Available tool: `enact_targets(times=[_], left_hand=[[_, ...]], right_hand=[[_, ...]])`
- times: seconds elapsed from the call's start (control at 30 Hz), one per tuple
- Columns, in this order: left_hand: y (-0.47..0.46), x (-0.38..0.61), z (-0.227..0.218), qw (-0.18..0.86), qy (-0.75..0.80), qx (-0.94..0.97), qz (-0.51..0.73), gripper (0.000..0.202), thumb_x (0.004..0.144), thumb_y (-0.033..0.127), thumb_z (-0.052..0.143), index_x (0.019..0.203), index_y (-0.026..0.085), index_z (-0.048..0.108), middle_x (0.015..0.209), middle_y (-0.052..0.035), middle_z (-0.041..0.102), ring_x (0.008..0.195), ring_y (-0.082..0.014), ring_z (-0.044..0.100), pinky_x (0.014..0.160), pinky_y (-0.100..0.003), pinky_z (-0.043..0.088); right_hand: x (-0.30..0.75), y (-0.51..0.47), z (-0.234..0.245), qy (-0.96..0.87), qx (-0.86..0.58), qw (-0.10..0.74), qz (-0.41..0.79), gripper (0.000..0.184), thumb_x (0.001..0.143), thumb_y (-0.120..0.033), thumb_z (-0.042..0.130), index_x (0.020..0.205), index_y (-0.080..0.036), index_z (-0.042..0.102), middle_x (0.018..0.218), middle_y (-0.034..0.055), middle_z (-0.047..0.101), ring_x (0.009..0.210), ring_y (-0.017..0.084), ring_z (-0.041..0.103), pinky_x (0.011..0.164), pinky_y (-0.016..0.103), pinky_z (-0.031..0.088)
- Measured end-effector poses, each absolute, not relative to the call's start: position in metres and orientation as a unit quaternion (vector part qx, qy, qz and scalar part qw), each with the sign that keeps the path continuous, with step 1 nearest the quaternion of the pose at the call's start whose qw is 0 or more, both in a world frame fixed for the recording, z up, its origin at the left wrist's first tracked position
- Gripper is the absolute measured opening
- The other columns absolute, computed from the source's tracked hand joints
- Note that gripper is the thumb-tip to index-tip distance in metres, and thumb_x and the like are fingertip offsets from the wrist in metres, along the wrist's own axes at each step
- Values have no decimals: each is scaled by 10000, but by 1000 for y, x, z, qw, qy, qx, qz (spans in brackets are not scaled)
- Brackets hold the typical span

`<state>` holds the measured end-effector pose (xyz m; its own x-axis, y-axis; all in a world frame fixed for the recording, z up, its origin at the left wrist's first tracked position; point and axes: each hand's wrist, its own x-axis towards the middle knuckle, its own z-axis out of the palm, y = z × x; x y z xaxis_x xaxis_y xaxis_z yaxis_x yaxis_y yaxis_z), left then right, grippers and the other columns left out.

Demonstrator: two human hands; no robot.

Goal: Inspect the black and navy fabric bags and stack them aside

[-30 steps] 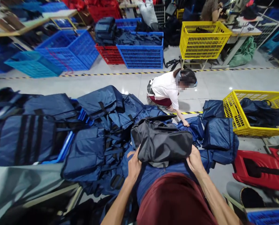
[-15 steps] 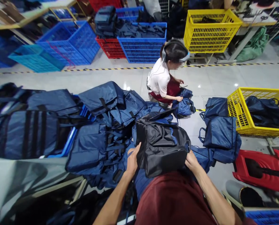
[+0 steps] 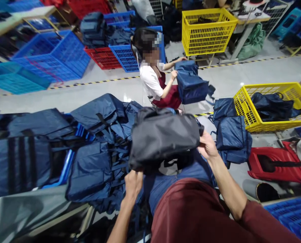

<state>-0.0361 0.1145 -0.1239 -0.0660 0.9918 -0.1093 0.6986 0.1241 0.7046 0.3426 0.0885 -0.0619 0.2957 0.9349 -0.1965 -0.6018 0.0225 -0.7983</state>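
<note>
The largest thing is the pale floor (image 3: 102, 87); upon it, in front of the person and to the left, spreads the heap of navy bags (image 3: 89, 172), with their straps lying loosely among each other; at the right stands 1 yellow crate (image 3: 248, 118), with dark blue cloth goods inside; beyond the heap, 1 co-worker (image 3: 151, 82) in a white top crouches and holds a navy bag (image 3: 193, 87) with both hands.

Next in size is the black bag (image 3: 165, 138); it is in the middle of the view, raised between the person's 2 hands, with a smooth, slightly creased panel showing; its left end sits lower in the view than its right end.

The left hand (image 3: 134, 184) grips the lower left corner, and its fingers are curled closely there; their tips are hidden, so I cannot tell how deep they hold; the right hand (image 3: 208, 145) is at the other end, its fingers (image 3: 203, 137) pinching the side edge.

To hold this bag well, in my judgement, both hands should pull outward with equal, gentle force, so the soft panel does not sag; the pinch at right seems shallower, so a fuller hold of the seam would be safer.
</note>
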Motion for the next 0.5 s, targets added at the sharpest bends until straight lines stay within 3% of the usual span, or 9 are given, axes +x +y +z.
enact_targets(times=[0.13, 0.2, 0.3, 0.4, 0.5], left_hand=[[127, -25, -69, 188, 748, 566, 291, 423, 962, 622, 604, 911, 217, 715, 725, -40, 623, 731, -229, 567, 693, -331, 425], [131, -18, -51, 189, 752, 559, 294, 453, 972, 643, 582, 951, 216, 732, 724, -25, 618, 744, -218, 562, 699, -313, 406], [133, -17, -42, 226, 753, 543, 295, 487, 947, 674, 587, 849, 210, 693, 717, -12, 603, 740, -202, 541, 682, -301, 394], [135, -31, -38, 233, 763, 482, 363, 511, 917, 684, 613, 713, 221, 541, 666, 20, 504, 696, -167, 460, 638, -295, 381], [134, -64, -31, 197, 790, 380, 438, 534, 916, 700, 633, 710, 231, 482, 644, 46, 428, 665, -139, 385, 609, -294, 393]], right_hand=[[309, 96, -51, -232, -461, 648, 560, 390, 894, -505, 833, 1209, -282, 775, 1314, 21, 804, 1390, 259, 677, 1207, 402, 552], [292, 99, -57, -183, -491, 639, 563, 370, 917, -555, 781, 1140, -259, 782, 1256, 30, 818, 1351, 252, 695, 1168, 384, 575], [281, 122, -46, -155, -474, 643, 581, 370, 868, -510, 798, 1091, -217, 768, 1162, 59, 831, 1236, 263, 746, 1053, 402, 634], [285, 159, -2, -257, -392, 646, 603, 508, 793, -365, 880, 1257, -210, 746, 1258, 65, 818, 1223, 259, 755, 1075, 434, 625], [283, 178, 44, -391, -297, 656, 573, 689, 892, -386, 852, 1533, -299, 614, 1504, 25, 718, 1411, 235, 664, 1237, 486, 518]])
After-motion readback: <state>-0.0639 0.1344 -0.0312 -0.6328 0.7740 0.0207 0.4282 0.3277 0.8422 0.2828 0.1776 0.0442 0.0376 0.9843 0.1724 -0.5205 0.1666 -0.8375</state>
